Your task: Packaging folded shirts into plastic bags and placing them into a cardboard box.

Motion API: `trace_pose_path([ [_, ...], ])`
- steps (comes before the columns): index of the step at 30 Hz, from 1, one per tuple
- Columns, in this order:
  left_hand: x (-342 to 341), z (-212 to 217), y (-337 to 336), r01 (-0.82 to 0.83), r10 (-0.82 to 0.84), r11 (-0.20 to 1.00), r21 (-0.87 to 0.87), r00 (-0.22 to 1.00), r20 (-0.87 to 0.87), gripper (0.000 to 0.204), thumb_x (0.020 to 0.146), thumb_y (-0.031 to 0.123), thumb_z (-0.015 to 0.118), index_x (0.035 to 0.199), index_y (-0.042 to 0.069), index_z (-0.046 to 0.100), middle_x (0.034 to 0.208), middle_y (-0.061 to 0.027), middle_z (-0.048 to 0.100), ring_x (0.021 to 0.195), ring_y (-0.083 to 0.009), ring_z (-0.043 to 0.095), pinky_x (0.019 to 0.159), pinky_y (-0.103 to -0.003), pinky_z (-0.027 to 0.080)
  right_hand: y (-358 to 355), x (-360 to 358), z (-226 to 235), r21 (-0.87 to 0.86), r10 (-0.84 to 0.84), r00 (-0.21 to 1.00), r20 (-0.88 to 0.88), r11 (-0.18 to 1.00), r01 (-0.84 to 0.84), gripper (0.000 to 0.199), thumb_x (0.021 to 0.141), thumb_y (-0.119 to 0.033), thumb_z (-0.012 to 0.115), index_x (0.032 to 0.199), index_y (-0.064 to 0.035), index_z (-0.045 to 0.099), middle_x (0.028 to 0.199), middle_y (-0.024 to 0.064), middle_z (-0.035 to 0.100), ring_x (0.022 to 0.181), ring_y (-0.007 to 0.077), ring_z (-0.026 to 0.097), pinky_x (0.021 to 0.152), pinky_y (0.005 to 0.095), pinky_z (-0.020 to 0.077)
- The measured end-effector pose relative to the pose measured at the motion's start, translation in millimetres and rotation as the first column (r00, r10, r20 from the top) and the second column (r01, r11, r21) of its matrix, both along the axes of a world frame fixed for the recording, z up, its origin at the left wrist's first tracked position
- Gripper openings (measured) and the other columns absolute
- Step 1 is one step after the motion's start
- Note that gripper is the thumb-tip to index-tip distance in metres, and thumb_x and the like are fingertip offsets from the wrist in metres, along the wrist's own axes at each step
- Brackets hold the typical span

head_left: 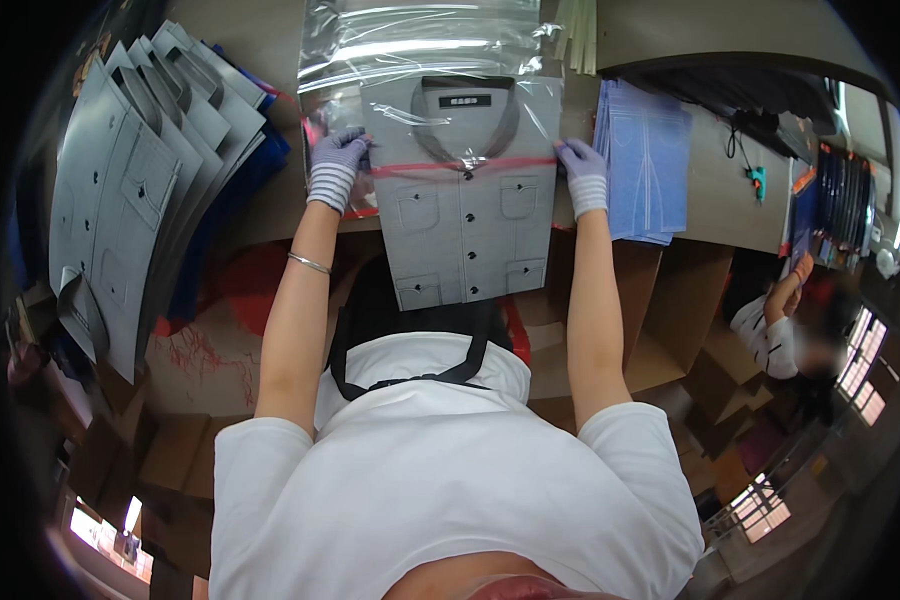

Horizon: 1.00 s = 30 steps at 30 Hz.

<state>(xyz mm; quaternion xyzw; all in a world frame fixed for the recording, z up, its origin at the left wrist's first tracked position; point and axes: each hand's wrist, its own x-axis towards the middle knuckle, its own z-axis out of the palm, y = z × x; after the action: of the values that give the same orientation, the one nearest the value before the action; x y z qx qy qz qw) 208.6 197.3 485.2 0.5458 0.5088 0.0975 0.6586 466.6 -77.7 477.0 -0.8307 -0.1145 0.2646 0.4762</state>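
Observation:
A folded grey shirt (460, 225) lies in front of me, collar at the far end, its lower part reaching over the table's near edge. The transparent plastic bag (390, 110) covers its collar and upper part. A red strip along the bag's mouth crosses the shirt just below the collar. At the left end of that strip, my left hand (338, 168), in a pale purple knit glove with a striped cuff, pinches the bag's edge. My right hand (583, 175), gloved alike, is closed on the bag's edge at the right of the shirt.
More folded grey shirts (120, 190) are stacked and fanned at the left. Blue printed paper sheets (645, 160) lie to the right, with a small teal tool (758, 182) farther along the table. Cardboard boxes (685, 310) stand below; another person (775, 315) works at far right.

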Motion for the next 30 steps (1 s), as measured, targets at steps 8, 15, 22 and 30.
trace_pose_path([
  [8,-106,-3,-102,0.360,-0.356,0.933,0.031,0.931,-0.082,0.016,0.076,0.009,0.063,0.085,-0.004,0.062,0.068,-0.0056,0.062,0.058,-0.0094,0.055,0.055,-0.025,0.046,-125,-133,18,-0.080,-0.128,0.974,-0.189,0.990,0.115,0.017,0.080,-0.017,0.065,0.081,-0.0002,0.063,0.067,-0.0044,0.053,0.059,0.0047,0.043,0.053,0.0206,0.0367],
  [15,-127,72,-122,0.732,-0.744,0.664,0.153,0.668,0.033,0.012,0.077,0.004,0.061,0.086,-0.002,0.059,0.067,-0.0087,0.061,0.060,-0.0111,0.057,0.058,-0.026,0.047,-164,-238,-2,0.175,-0.329,0.647,-0.688,0.790,0.588,0.029,0.081,-0.025,0.064,0.102,-0.0066,0.056,0.074,-0.0003,0.059,0.059,0.0099,0.053,0.053,0.0231,0.0437],
  [22,-128,168,-101,0.690,-0.631,0.724,-0.015,0.670,0.391,0.011,0.083,0.007,0.057,0.089,-0.002,0.058,0.077,-0.0044,0.060,0.072,-0.0087,0.056,0.067,-0.023,0.047,-107,-188,197,0.458,-0.370,0.929,0.023,0.830,0.319,0.031,0.083,-0.016,0.061,0.110,-0.0032,0.057,0.078,-0.0005,0.057,0.060,0.0058,0.048,0.054,0.0184,0.0380],
  [30,-92,143,-131,0.659,-0.597,0.752,-0.009,0.687,0.415,0.014,0.086,0.004,0.051,0.094,-0.005,0.057,0.082,-0.0084,0.061,0.075,-0.0132,0.061,0.071,-0.024,0.050,5,-191,207,-0.166,0.371,0.616,0.694,0.916,-0.364,0.036,0.072,-0.003,0.059,0.107,-0.0132,0.062,0.092,0.0128,0.063,0.076,0.0270,0.062,0.066,0.0320,0.0501],
])
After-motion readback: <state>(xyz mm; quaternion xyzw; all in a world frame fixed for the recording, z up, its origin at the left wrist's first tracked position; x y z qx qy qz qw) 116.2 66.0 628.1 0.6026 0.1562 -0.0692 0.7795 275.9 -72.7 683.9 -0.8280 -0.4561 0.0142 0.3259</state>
